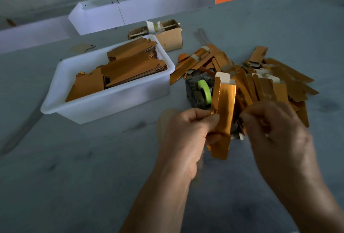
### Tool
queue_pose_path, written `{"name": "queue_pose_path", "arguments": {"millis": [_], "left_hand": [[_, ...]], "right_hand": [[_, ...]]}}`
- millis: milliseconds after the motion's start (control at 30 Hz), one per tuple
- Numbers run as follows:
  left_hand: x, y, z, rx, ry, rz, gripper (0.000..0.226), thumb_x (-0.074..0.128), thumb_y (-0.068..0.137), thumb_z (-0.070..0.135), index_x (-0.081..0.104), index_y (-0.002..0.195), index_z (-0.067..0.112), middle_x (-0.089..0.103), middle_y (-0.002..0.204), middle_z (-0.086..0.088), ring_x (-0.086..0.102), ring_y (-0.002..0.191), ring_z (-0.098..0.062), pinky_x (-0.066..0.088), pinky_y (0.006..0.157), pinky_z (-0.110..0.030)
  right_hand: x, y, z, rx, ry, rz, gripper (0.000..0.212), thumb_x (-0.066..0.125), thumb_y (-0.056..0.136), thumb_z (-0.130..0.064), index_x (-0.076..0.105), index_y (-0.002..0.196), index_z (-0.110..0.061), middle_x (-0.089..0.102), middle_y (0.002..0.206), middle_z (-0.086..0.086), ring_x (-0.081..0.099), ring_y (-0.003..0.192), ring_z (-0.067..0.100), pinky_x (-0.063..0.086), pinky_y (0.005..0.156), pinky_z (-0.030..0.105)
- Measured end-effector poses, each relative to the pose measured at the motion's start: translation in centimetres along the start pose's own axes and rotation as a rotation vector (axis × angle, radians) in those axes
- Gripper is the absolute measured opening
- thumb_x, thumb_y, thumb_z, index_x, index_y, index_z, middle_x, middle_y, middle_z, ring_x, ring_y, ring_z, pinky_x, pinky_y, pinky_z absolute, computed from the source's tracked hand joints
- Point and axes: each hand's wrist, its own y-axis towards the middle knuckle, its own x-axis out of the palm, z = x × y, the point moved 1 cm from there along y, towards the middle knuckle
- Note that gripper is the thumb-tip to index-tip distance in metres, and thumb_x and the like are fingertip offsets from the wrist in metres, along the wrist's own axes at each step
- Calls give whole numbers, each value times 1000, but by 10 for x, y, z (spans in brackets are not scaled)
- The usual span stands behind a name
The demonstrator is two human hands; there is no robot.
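Observation:
My left hand (188,132) pinches a long, flat orange-gold foil carton (223,113) near its lower half and holds it upright above the grey table. The carton's white flap points up. My right hand (279,130) hovers just right of the carton with its fingers curled; a glint of gold shows between them, but what they hold is blurred. Behind both hands lies a heap of similar gold cartons (260,80). A dark tape dispenser with a green roll (202,91) stands just beyond the held carton.
A white plastic tub (104,106) at the left holds stacked flat gold cartons. Behind it sits a small cardboard box (171,35) with a tape roll on a stick. White panels run along the back edge. The near table surface (74,177) is bare grey.

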Motion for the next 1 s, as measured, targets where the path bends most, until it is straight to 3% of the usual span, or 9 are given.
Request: {"name": "queue_pose_path", "arguments": {"millis": [67,167,267,433,533,600,733,1000], "left_hand": [[-1,-1,1,4,-10,-25,2,67,85,11,69,86,10,73,77,-3,69,63,-8,53,57,-16],[-2,-7,1,17,-44,-68,5,66,86,7,70,88,5,74,77,-6,71,66,-11,54,58,-17],[-4,-12,-2,34,-2,-87,7,66,86,7,72,87,9,75,82,-6,72,73,-13,56,62,-18],[-10,-17,-4,49,32,-89,10,65,86,10,74,90,10,76,84,-6,73,78,-16,57,66,-20],[-9,-17,-4,62,69,-68,9,66,87,11,73,91,10,75,83,-8,72,77,-18,57,66,-21],[-9,-18,-5,69,75,-74,10,66,87,11,73,92,9,75,82,-8,72,76,-18,57,66,-22],[-8,-21,-3,84,68,-95,8,66,86,11,74,88,10,75,79,-6,71,72,-15,58,66,-21],[-10,-21,-4,80,76,-131,8,68,82,15,75,85,12,76,79,-5,73,80,-21,60,80,-37]], "right_hand": [[-9,3,-2,94,302,-111,6,57,81,-26,62,78,-26,62,78,-5,58,68,9,43,50,15],[-14,3,-5,131,520,-307,10,62,77,-22,68,78,-30,67,75,-9,60,67,0,48,55,11],[-10,1,-5,77,484,-365,21,57,66,-39,68,84,-37,67,80,-11,60,73,2,48,59,11],[-8,2,-7,15,428,-365,29,52,65,-45,70,87,-40,67,85,-15,61,80,4,48,61,11],[-8,3,-10,-16,322,-360,38,59,75,-35,53,110,-50,64,87,-15,61,79,3,51,62,19],[-7,5,-9,-7,268,-322,50,64,78,-24,45,118,-45,65,86,-16,63,77,1,50,61,21],[-5,5,-8,14,242,-294,42,68,76,-24,45,110,-34,67,83,-20,63,74,-3,48,57,17],[-2,6,-10,38,229,-286,30,69,76,-26,44,87,-37,65,80,-28,62,71,-8,46,52,11]]}}
